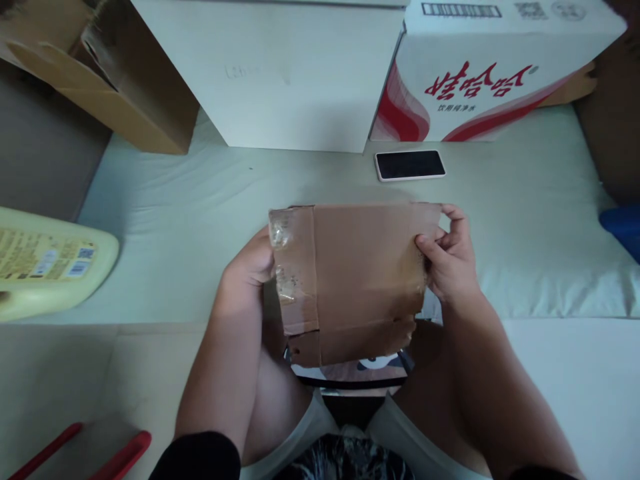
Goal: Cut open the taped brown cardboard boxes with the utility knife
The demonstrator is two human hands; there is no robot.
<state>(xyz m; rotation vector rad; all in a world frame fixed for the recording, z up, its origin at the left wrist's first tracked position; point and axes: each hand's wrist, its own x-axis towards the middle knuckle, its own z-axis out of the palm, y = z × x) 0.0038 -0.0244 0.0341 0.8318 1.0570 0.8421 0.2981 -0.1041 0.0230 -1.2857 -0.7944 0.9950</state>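
A brown piece of cardboard (367,267) with torn lower edges is held up over my lap. Clear tape shines along its left side, and a fold line runs down near that side. My left hand (253,257) grips the left edge, its fingers hidden behind the sheet. At the upper right corner, my right hand (450,253) pinches the cardboard, thumb in front. Below the sheet, a dark-edged item with a printed picture (355,380) shows between my legs, mostly covered.
A phone (410,165) lies on the pale green cloth (170,220). Behind stand a white box (300,80), a red-and-white carton (465,87) and an open brown box (135,93). At left lies a yellow bottle (55,263); red handles (120,457) show lower left, something blue (623,230) far right.
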